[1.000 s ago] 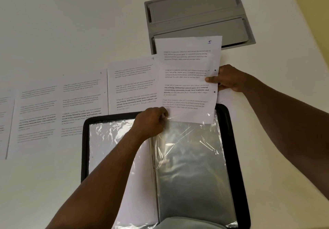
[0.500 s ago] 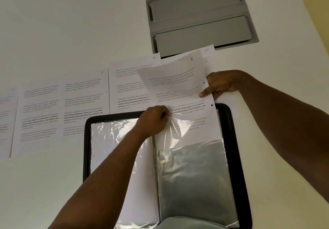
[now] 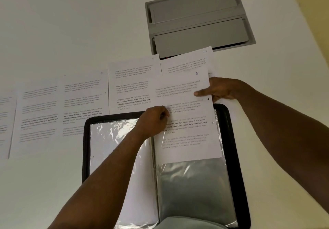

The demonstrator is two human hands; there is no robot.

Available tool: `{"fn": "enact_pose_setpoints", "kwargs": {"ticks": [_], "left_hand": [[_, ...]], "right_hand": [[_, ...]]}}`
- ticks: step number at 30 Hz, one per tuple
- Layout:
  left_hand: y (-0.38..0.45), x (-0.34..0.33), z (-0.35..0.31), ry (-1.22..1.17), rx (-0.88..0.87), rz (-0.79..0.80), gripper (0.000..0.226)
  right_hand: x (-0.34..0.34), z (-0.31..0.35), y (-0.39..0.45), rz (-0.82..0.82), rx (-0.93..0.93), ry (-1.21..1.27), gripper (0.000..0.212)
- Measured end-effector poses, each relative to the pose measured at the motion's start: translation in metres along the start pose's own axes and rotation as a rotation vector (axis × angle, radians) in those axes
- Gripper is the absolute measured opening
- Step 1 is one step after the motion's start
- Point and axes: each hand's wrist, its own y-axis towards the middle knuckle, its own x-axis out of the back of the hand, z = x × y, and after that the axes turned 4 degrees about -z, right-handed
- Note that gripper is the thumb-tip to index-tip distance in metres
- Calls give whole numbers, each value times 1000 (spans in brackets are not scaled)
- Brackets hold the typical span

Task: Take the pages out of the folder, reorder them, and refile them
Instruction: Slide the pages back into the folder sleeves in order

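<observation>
Folder: black-edged folder (image 3: 236, 166) lies open on the white bench (image 3: 44, 184), nearest the person, with clear plastic sleeves on both halves.
Left sleeve: sleeve (image 3: 114, 148) holds a white sheet; the left forearm crosses over it.
Right sleeve: sleeve (image 3: 192, 189) looks grey and empty in its lower part; its upper part is covered by the page.
Something pale: a rounded grey-white shape at the bottom edge hides the folder's near end; I cannot tell what it is.
Page 5: page (image 3: 185, 116), marked "5" in blue, sits over the top of the right sleeve, its upper half sticking out past the folder's far edge. Whether its lower edge is inside the plastic I cannot tell.
Left hand: left hand (image 3: 154, 120), grip closed in a pinch at the sleeve's top near the spine, touching the page's left edge.
Right hand: right hand (image 3: 220, 89) holds the page's right edge, thumb on top, fingers beneath.
Loose pages: five more printed pages in a row behind the folder, two of them marked "9" (image 3: 131, 86) and "10" (image 3: 187, 59); the leftmost is cut off by the frame.
Tray: one grey two-slot tray (image 3: 199, 18) farthest back, its near edge under page "10".
</observation>
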Motion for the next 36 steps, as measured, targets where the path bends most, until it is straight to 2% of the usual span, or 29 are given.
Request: {"fn": "enact_pose_setpoints", "kwargs": {"ticks": [2, 3, 5, 7, 8, 10, 12, 14, 16, 19, 20, 22, 25, 27, 29, 32, 36], "left_hand": [[0, 0, 0, -2, -2, -4, 11], [0, 0, -1, -1, -1, -3, 12], [0, 0, -1, 6, -2, -1, 12], [0, 0, -1, 4, -8, -2, 10], [0, 0, -1, 1, -9, -4, 10], [-1, 0, -1, -10, -12, -11, 10], [-3, 1, -1, -14, -23, -22, 11], [-4, 2, -1, -12, -34, -29, 13], [-4, 2, -1, -17, -38, -34, 13], [-4, 2, -1, -22, -50, -39, 14], [-4, 2, -1, -22, -57, -40, 14], [-5, 2, -2, -20, -66, -42, 15], [-5, 3, -2, -27, -68, -48, 14], [-6, 4, -3, -28, -60, -44, 14], [-7, 4, -3, -29, -51, -44, 13], [-9, 5, -3, -23, -37, -49, 13], [-10, 6, -5, -6, -44, -56, 14]], "right_hand": [[-2, 1, 3, -104, 53, 15, 51], [-3, 2, 3, -96, 56, -49, 53], [-4, 7, -1, 45, -9, -242, 56], [-7, 10, -5, 115, -25, -259, 51], [-9, 11, -5, 81, 6, -200, 48], [-14, 10, -1, -88, 89, -51, 46], [-15, 10, 0, -160, 80, -131, 42], [-15, 11, -3, 8, -27, -424, 25], [-17, 10, -6, 95, -52, -550, 18], [-27, 12, -7, -106, 155, -439, 19], [-31, 13, -6, -124, 199, -424, 16], [-41, 15, -6, -38, 227, -566, 12], [-50, 16, -6, 116, 226, -863, 22], [-51, 17, -6, 150, 231, -954, 25], [-52, 18, -8, 98, 251, -901, 24], [-53, 22, -10, -5, 227, -649, 28], [-59, 21, -13, 14, 259, -759, 24]]}}
